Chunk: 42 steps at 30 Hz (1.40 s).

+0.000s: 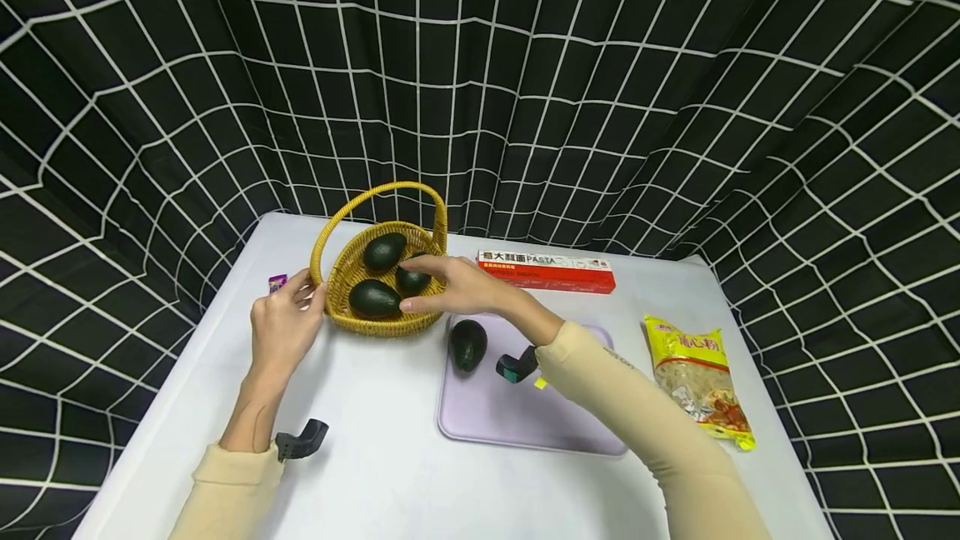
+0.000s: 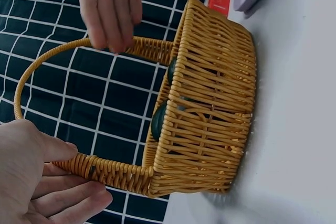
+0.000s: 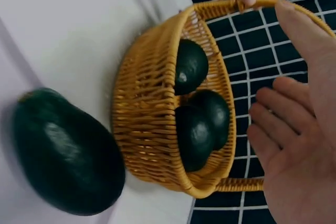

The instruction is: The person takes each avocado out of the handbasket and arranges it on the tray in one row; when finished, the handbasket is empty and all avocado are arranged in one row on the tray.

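A yellow wicker basket (image 1: 386,327) stands at the back left of the table, its tall handle (image 1: 390,187) arching over it. Three dark green avocados lie inside; the front one (image 1: 375,299) shows best, while another (image 1: 414,277) is partly covered by my right hand (image 1: 461,288). That hand hovers over the basket's right side, fingers extended and palm bare in the right wrist view. My left hand (image 1: 281,327) pinches the lower left part of the handle between thumb and fingers. One more avocado (image 1: 468,346) rests on the upper left corner of a pale purple tray (image 1: 495,419).
Behind the tray lies a red and white pasta box (image 1: 551,277). A yellow food bag (image 1: 697,373) is at the right, and a small purple packet (image 1: 277,282) sits beyond my left hand. Black gridded curtain (image 1: 465,65) surrounds the white table's back and sides.
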Motion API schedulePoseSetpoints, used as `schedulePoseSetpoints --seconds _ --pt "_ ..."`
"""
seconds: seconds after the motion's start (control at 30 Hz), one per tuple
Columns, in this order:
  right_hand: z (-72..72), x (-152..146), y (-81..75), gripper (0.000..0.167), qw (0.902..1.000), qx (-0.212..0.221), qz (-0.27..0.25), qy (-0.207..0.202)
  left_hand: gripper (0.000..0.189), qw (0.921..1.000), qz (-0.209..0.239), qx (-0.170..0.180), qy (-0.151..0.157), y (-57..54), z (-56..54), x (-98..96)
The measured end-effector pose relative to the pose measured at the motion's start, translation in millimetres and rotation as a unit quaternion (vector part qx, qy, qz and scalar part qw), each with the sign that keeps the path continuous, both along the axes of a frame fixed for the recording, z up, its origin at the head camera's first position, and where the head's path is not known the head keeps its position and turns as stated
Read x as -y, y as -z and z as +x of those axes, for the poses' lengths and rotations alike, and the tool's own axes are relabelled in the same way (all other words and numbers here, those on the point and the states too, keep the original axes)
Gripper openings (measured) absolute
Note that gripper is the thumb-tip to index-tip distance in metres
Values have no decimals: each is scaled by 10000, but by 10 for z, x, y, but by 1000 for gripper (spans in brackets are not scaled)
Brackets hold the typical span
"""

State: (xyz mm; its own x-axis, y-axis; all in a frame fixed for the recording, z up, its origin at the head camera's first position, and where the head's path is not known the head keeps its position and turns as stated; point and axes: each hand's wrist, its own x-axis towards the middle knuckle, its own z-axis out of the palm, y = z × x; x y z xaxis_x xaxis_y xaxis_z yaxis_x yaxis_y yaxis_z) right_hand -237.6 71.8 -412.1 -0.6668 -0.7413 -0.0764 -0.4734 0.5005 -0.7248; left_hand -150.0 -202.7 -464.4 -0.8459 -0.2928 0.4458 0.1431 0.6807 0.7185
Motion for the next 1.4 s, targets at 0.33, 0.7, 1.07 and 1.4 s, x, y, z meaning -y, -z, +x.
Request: schedulePoseSetpoints --seconds 0.33,0.7,1.07,1.4 --pt "-252 373 143 76 9983 145 523 -233 33 9999 -93 78 -17 -3 -4 -5" --pt "-478 548 113 78 9933 528 964 -365 33 9999 -149 20 39 5 -11 -1" --pt "-473 724 203 77 9860 175 1554 -571 35 9997 -196 120 51 1 -4 3" --pt "-392 872 205 71 9825 -412 1675 -704 34 9997 -228 103 51 -5 -6 7"
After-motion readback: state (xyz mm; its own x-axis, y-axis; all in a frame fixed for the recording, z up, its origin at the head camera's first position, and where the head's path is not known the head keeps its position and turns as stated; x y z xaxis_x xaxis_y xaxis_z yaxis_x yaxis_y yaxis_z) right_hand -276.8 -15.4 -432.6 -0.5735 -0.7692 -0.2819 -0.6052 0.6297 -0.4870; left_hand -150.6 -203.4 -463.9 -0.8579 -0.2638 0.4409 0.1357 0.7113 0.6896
